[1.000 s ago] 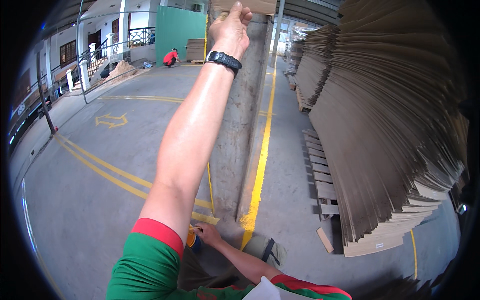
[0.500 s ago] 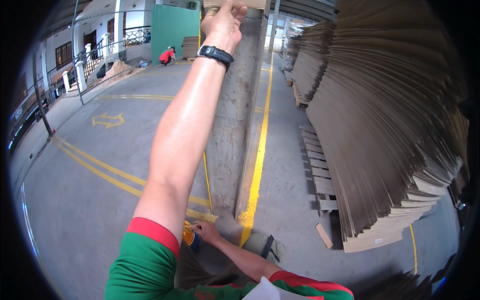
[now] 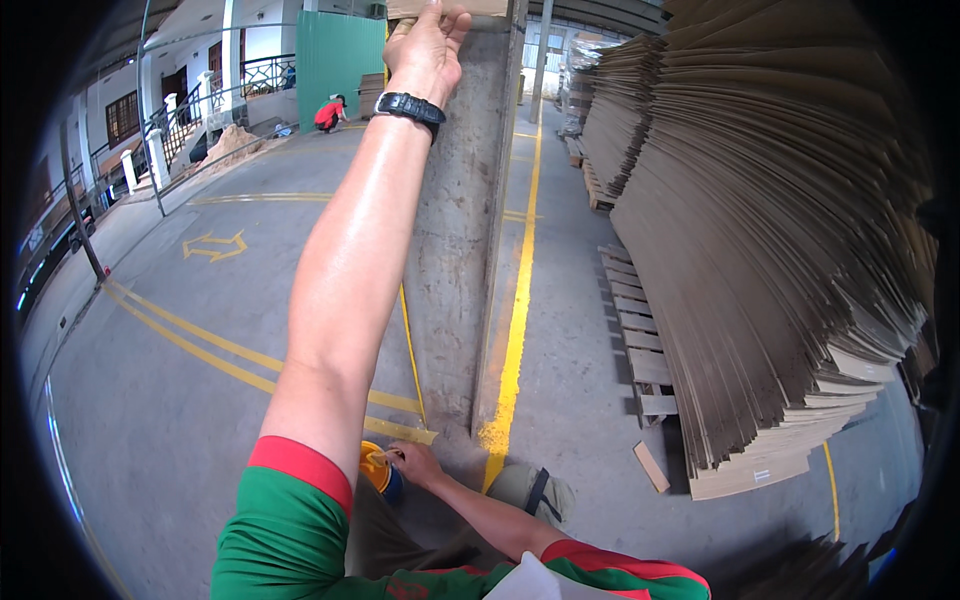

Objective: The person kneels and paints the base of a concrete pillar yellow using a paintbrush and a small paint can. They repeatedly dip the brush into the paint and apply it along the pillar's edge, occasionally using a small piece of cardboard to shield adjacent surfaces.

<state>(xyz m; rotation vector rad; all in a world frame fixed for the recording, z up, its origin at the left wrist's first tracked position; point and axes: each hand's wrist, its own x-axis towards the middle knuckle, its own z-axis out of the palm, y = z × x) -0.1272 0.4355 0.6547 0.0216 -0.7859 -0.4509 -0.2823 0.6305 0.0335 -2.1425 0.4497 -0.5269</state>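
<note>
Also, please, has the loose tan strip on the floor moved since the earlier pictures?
No. Judged against the pallet, the strip still lies just off its near end, with no visible shift either way.

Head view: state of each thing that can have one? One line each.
Left hand: raised, gripping
Flat brown cardboard piece: held up in left hand, cut off by frame
Right hand: low, closed on handle
Thin pale handle: held over bucket
Round blue-and-yellow bucket: open, yellow inside
Black-strapped wristwatch: fastened
Tall stack of brown cardboard sheets: edges uneven
Slatted wooden pallet: partly covered
Small tan strip: lying on floor
</note>
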